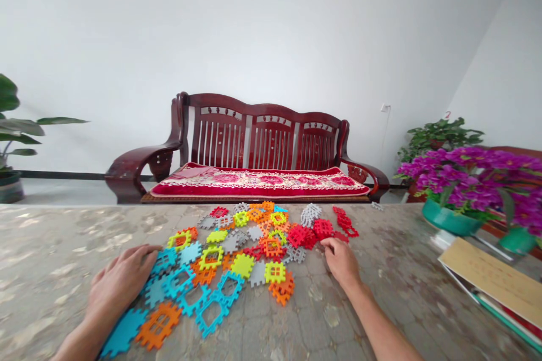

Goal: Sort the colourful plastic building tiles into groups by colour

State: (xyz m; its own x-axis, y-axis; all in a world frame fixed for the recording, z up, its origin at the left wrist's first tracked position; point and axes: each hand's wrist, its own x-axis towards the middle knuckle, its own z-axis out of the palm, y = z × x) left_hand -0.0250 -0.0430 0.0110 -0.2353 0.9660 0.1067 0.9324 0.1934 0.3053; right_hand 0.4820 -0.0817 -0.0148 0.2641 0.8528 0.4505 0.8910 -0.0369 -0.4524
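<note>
My left hand (pixel 123 275) rests at the left side of a spread of plastic interlocking pieces, its fingers stretched out beside a blue window-shaped piece (pixel 164 260). Under the left wrist lies a solid blue piece (pixel 123 331), next to an orange window piece (pixel 158 325). At the right side, my right hand (pixel 341 260) is on the table with its fingers curled in. Its fingertips are close to the red pieces (pixel 324 228); anything within them is hidden. Blue frames (pixel 213 314), a lime green piece (pixel 243 265) and grey pieces (pixel 257 274) lie between the hands.
The pieces lie on a patterned table cover (pixel 322 321). Purple flowers in a green pot (pixel 451 218) and a stack with a brown envelope (pixel 493 276) occupy the right side. Past the table's far edge stands a dark red wooden bench (pixel 271 138).
</note>
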